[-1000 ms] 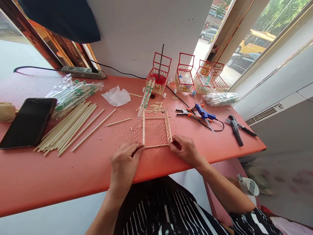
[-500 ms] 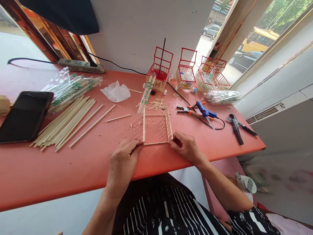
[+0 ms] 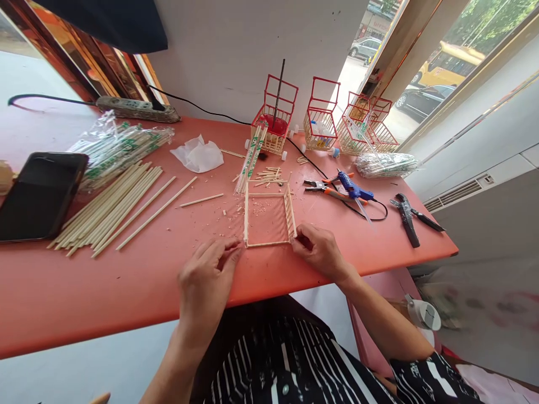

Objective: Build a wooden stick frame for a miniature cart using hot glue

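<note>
A small open frame of pale wooden sticks (image 3: 269, 244) stands near the table's front edge, with a row of short slats along its right side. My right hand (image 3: 318, 249) pinches its near right corner between thumb and fingers. Just beside the near left corner is my left hand (image 3: 208, 269), thumb and fingers slightly apart, holding nothing I can see. Behind the frame lie short cut stick pieces (image 3: 269, 176) and wrapped chopsticks (image 3: 253, 154), with crumbs scattered around.
Loose chopsticks (image 3: 112, 210) and a black phone (image 3: 40, 196) lie left. At right are orange-handled pliers (image 3: 315, 187), a blue glue gun (image 3: 352, 188) and black cutters (image 3: 407, 219). Red-trimmed stick carts (image 3: 273, 120) line the wall, and a cord crosses the table.
My left hand has loosened and drawn slightly left, away from the frame's near left corner. My right hand keeps its hold; the view has shifted slightly.
</note>
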Tool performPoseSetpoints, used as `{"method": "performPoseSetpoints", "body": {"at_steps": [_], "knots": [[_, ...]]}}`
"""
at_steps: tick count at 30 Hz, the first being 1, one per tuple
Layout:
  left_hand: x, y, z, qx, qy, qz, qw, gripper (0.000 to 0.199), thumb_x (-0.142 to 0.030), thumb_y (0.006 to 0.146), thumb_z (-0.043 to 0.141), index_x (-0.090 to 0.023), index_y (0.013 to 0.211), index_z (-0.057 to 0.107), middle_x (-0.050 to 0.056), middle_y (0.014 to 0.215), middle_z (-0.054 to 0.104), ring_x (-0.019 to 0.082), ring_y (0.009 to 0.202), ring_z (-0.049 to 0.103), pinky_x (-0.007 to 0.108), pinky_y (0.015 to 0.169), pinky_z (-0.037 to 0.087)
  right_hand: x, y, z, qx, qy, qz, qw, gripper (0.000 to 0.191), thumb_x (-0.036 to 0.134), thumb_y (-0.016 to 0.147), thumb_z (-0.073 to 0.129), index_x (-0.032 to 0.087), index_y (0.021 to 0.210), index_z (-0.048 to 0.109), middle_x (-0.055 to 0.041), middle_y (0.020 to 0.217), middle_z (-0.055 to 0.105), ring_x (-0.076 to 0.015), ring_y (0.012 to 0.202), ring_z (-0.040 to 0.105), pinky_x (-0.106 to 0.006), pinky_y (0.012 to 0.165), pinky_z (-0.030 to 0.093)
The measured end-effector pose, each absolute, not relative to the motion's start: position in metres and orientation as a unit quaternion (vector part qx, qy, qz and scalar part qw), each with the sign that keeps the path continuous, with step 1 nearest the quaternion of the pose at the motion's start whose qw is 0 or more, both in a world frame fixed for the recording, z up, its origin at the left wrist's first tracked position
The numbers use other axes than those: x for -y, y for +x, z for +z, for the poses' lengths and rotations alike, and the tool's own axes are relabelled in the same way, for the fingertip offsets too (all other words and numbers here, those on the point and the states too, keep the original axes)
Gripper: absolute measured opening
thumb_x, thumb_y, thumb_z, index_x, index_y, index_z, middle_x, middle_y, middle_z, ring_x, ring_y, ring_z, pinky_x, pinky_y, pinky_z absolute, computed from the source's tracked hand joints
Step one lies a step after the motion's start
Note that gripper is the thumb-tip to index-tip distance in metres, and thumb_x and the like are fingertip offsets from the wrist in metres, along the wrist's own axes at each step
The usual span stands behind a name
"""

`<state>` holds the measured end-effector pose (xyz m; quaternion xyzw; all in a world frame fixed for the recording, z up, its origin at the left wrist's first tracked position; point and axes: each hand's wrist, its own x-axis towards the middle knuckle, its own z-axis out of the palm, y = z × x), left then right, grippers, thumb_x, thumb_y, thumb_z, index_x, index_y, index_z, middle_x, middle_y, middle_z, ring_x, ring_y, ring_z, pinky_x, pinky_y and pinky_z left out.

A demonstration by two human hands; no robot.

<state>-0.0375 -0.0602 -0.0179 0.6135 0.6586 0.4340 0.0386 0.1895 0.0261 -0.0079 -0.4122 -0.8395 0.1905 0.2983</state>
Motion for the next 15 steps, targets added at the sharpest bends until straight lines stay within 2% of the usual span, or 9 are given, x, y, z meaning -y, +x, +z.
{"method": "performPoseSetpoints", "body": {"at_steps": [3, 7, 10, 15], "knots": [[0.070, -0.026, -0.013, -0.618, 0.636, 0.459, -0.050, 0.008, -0.020, 0.095, 0.062, -0.022, 0.099, 0.070, 0.002, 0.090, 0.075, 0.018, 0.087, 0.069, 0.031, 0.089, 0.054, -0.026, 0.190, -0.008, 0.840, -0.414, 0.185, 0.298, 0.021, 0.016, 0.085, 0.055, 0.023, 0.072, 0.040, 0.0050, 0.064, 0.045, -0.0108, 0.056, 0.036, -0.024, 0.057, 0.030], [0.065, -0.004, -0.015, -0.532, 0.719, 0.446, -0.016, 0.025, -0.012, 0.098, 0.052, -0.021, 0.114, 0.068, 0.006, 0.105, 0.075, 0.020, 0.102, 0.070, 0.032, 0.096, 0.054, -0.025, 0.190, -0.007, 0.839, -0.420, 0.181, 0.296, 0.023, 0.017, 0.086, 0.055, 0.023, 0.071, 0.040, 0.0051, 0.063, 0.045, -0.0110, 0.056, 0.037, -0.024, 0.058, 0.032], [0.049, 0.010, -0.017, -0.563, 0.737, 0.370, 0.059, 0.031, -0.012, 0.099, 0.042, -0.019, 0.114, 0.068, 0.011, 0.114, 0.072, 0.021, 0.102, 0.070, 0.032, 0.089, 0.056, -0.026, 0.190, -0.007, 0.838, -0.425, 0.173, 0.296, 0.024, 0.020, 0.087, 0.057, 0.023, 0.070, 0.041, 0.0045, 0.064, 0.047, -0.0114, 0.057, 0.039, -0.024, 0.058, 0.033], [0.029, 0.020, -0.014, -0.618, 0.735, 0.243, 0.134, 0.025, -0.012, 0.098, 0.046, -0.020, 0.097, 0.070, 0.009, 0.107, 0.070, 0.017, 0.083, 0.068, 0.024, 0.067, 0.048, -0.027, 0.190, -0.006, 0.841, -0.420, 0.177, 0.290, 0.024, 0.022, 0.090, 0.056, 0.022, 0.071, 0.042, 0.0044, 0.064, 0.048, -0.0114, 0.057, 0.040, -0.024, 0.058, 0.033]]}}
